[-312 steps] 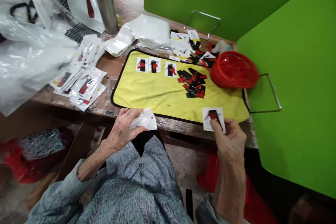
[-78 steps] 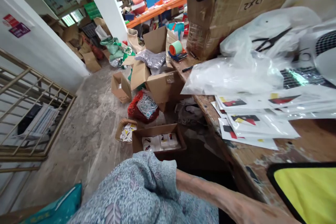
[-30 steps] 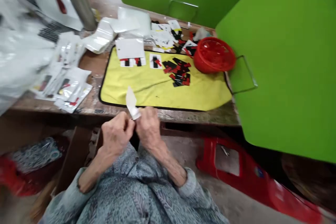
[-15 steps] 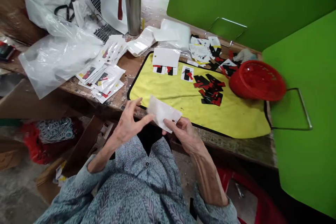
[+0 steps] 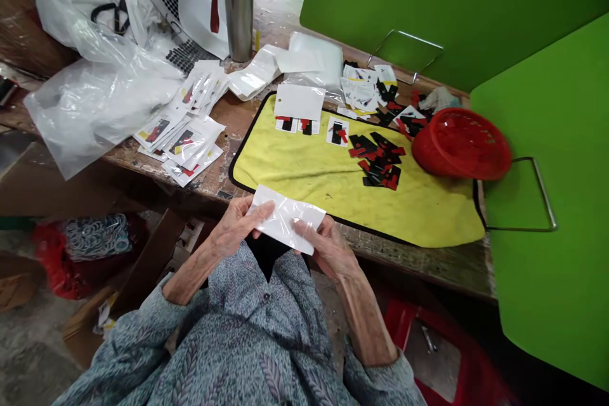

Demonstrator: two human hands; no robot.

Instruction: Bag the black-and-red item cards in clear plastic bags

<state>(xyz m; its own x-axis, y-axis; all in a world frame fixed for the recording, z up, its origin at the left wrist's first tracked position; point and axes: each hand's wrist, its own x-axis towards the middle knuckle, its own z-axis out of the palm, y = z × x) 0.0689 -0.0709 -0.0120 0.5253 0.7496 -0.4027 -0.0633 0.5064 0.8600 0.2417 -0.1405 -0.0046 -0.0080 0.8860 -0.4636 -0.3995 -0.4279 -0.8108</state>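
A glossy white plastic packet is stretched between my hands above my lap, at the table's front edge. Its left end is pinched by my left hand, thumb on top and fingers underneath. My right hand grips the other end the same way. Beyond them, on a yellow cloth with a black border, lie a heap of black and red pieces, a small printed card with such a piece on it, and a white card partly covering two more.
Filled packets are piled left of the cloth. A red plastic basket tilts at its right end. Behind stand a steel flask, clear plastic sheeting and printed cards. Green panels with wire handles border the right.
My left hand, open and off the packet before, has closed on its left end. The packet now lies flatter and more level between both hands. The view has shifted slightly.
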